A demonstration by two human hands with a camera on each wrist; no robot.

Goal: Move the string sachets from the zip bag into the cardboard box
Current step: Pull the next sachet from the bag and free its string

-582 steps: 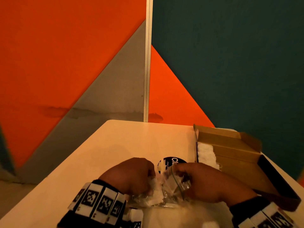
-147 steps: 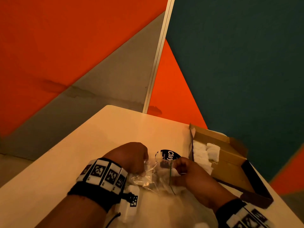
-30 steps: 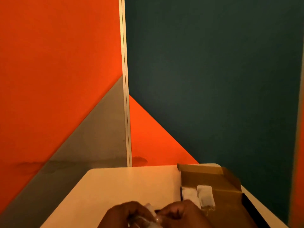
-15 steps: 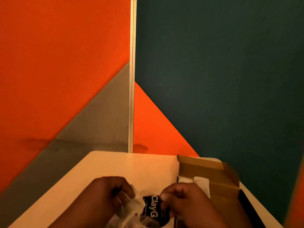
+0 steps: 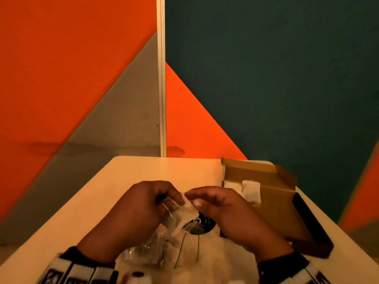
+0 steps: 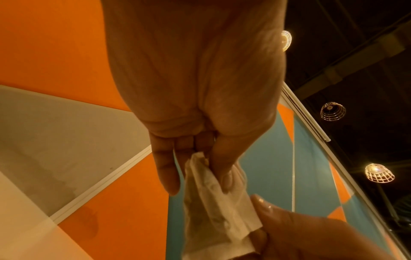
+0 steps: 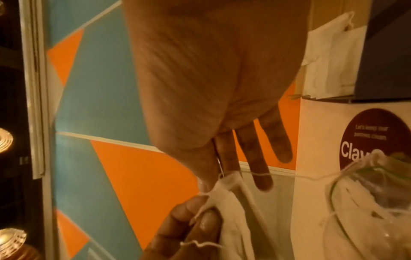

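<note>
Sachet (image 5: 183, 215) pinched between left hand (image 5: 143, 203) and right hand (image 5: 221, 206), above the zip bag (image 5: 164, 249).

Wall panels (image 5: 61, 58) in orange, grey and teal triangles fill the upper frame; a pale table (image 5: 143, 171) sits at lower centre. Wire-cage ceiling lamps (image 6: 333, 113) glow at right.
</note>
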